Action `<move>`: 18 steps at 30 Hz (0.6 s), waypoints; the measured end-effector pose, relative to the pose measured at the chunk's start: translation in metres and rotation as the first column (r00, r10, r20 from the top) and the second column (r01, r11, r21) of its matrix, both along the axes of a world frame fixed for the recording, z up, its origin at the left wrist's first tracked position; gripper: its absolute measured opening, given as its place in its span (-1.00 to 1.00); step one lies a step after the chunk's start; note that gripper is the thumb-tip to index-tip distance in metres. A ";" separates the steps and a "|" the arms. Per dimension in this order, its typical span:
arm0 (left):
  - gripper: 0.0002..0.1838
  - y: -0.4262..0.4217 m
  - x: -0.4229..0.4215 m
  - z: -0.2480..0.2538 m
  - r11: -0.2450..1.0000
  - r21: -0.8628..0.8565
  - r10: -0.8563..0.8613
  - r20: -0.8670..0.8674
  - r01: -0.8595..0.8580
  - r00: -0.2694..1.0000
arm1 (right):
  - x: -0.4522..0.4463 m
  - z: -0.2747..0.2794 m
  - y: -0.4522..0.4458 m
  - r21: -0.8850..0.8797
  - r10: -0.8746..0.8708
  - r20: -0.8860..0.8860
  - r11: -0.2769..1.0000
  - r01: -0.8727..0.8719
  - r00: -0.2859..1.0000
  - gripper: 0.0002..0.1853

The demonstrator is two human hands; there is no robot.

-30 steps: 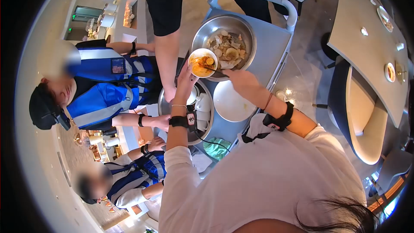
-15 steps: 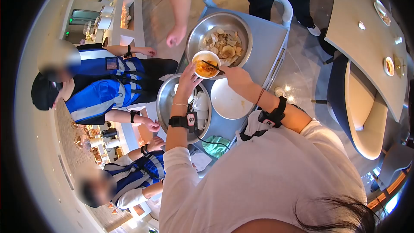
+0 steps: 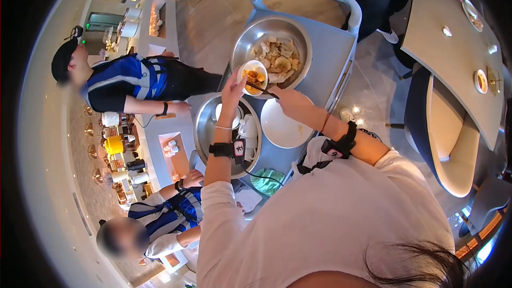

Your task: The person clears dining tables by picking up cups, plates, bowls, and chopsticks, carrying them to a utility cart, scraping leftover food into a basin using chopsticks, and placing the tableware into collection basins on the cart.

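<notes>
My left hand grips a small white bowl that holds orange food. The bowl is tilted near the lower left rim of a steel basin with food scraps. My right hand is closed on dark chopsticks, their tips reaching into the bowl. Below my right hand lies a large white dish, with a little residue on it. A second steel basin with white cups and dishes stands under my left forearm, which hides part of it.
Everything sits on a grey cart with a handle at its far end. A green cloth lies at the near side. People in blue vests stand left. To the right are a chair and a table with dishes; another person reaches over it.
The small bowl has tipped further and my right hand has shifted slightly lower. The person beyond the cart has moved right to the table. One person at left has stepped back and turned.
</notes>
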State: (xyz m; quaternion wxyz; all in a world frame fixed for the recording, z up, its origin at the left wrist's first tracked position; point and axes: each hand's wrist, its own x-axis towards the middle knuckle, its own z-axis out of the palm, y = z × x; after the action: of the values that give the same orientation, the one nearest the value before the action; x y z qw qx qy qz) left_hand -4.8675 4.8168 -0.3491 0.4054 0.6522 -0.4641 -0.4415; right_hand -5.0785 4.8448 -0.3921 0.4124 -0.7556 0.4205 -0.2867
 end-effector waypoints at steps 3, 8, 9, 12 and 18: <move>-0.46 -0.018 0.009 -0.002 0.946 -0.251 -0.098 0.383 0.206 0.918 | -0.009 -0.024 -0.008 0.065 -0.057 -0.027 0.996 0.058 0.998 -0.66; -0.45 -0.040 0.019 -0.012 0.873 -0.310 -0.096 0.647 0.376 0.757 | -0.011 -0.019 -0.017 0.072 -0.167 0.016 0.984 0.165 0.986 -0.65; -0.45 -0.042 0.019 -0.015 0.855 -0.321 -0.060 0.719 0.407 0.692 | -0.006 -0.018 -0.018 0.050 -0.180 0.061 0.983 0.177 0.982 -0.65; -0.45 -0.046 0.006 -0.017 0.854 -0.343 -0.053 0.690 0.391 0.722 | 0.010 -0.015 -0.015 0.098 -0.089 0.151 0.992 0.075 0.985 -0.64; -0.47 -0.056 0.010 -0.002 0.877 -0.258 -0.192 0.588 0.406 0.786 | -0.019 -0.021 -0.022 0.221 -0.197 0.003 0.956 0.192 0.980 -0.79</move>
State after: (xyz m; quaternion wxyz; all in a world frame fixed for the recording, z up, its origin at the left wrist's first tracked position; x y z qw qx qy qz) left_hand -4.8577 4.7611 -0.3508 0.2952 0.5780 -0.7337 -0.2012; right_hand -5.0977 4.8229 -0.4130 0.4683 -0.6567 0.5166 -0.2873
